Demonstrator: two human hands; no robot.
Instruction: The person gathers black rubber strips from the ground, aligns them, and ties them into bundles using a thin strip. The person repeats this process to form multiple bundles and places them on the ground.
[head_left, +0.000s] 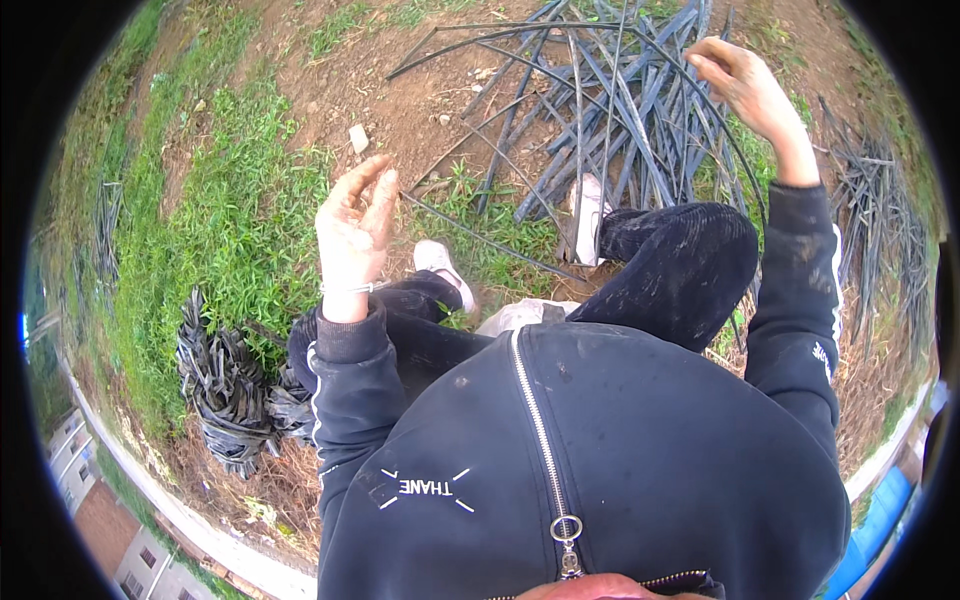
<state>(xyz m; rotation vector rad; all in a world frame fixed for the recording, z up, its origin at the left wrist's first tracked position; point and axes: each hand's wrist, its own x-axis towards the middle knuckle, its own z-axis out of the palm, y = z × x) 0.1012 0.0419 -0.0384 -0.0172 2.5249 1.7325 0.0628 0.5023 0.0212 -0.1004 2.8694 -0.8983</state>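
My left hand (354, 225) is raised over the grass, palm turned inward, fingers bent and thumb slightly apart; I see nothing between them. A thin dark strip (487, 238) starts close beyond its thumb and slants down toward my shoes. At the upper right, my right hand (746, 94) is held out with curled fingers beside a long, arched black strip (694, 84). Whether the fingers touch that strip cannot be made out. Below and beyond lies a loose heap of flat black strips (637, 112), apparently plastic, spread across the soil by my shoe (589, 214).
Tied bundles of black strips (229, 397) lie by my left thigh. More strips (881, 210) are heaped at the right, with a smaller bunch (107, 229) far left. A pale block (358, 139) rests on bare soil. A whitish plastic sheet or bag (525, 313) shows between my legs.
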